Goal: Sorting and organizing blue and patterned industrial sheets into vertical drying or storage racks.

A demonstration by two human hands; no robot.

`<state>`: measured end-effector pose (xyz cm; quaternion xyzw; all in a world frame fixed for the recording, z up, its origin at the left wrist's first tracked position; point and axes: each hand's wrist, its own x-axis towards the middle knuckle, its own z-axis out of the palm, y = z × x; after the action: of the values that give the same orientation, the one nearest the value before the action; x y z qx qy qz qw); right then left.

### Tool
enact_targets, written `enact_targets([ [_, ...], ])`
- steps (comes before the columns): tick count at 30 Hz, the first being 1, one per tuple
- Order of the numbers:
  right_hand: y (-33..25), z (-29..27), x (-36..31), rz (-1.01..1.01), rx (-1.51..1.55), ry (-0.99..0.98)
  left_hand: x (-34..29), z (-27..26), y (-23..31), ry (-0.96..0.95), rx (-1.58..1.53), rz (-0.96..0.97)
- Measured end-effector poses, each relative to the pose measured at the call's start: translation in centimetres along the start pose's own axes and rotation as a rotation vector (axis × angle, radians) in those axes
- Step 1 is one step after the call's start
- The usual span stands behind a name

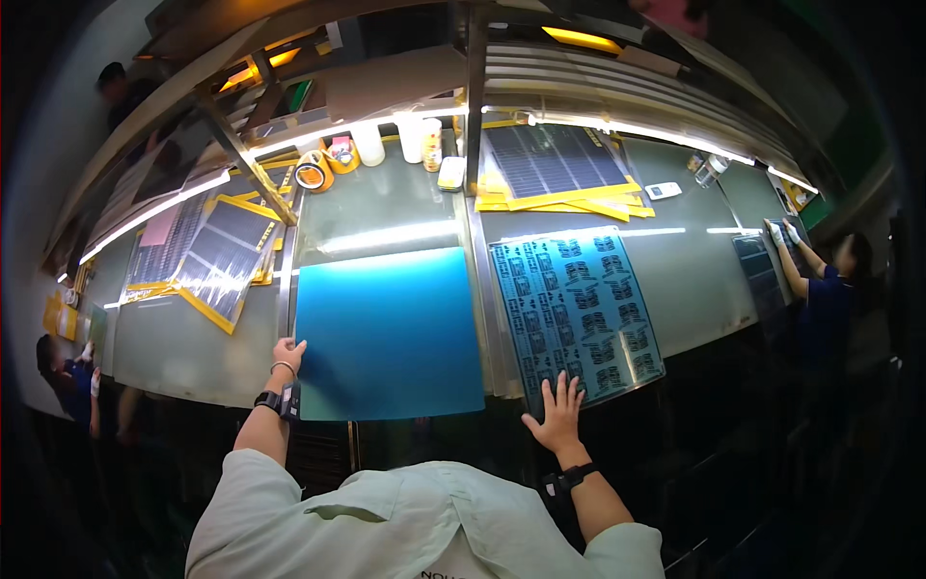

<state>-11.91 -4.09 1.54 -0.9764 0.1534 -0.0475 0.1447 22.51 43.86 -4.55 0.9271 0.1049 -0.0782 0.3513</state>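
A plain blue sheet [391, 333] lies over the glass-topped bench in front of me, its near edge reaching past the bench front. At its left edge is my left hand [288, 354], closed, with the thumb against the sheet and the other fingers curled and partly hidden. To the right rests a clear bluish film with black printed patterns [584, 314]. My right hand [557, 413] is open, fingers spread, its fingertips at the film's near edge.
Yellow-edged dark films lie in a stack [555, 164] at the back right and another pile [227, 256] at the left. Tape rolls [313, 172] and white bottles [367, 143] stand at the back. A metal post [476, 106] rises between bench sections. Co-workers [834, 280] are at both sides.
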Motion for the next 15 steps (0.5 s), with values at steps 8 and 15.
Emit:
enact_targets([
  [8,0.9,-0.3,-1.0,-0.057,0.033,0.029,-8.9,5.5,11.4,0.164,0.365,0.671],
  [15,0.7,-1.4,-1.6,-0.025,0.039,-0.063,-21.0,12.2,19.7,-0.482,0.167,0.833],
])
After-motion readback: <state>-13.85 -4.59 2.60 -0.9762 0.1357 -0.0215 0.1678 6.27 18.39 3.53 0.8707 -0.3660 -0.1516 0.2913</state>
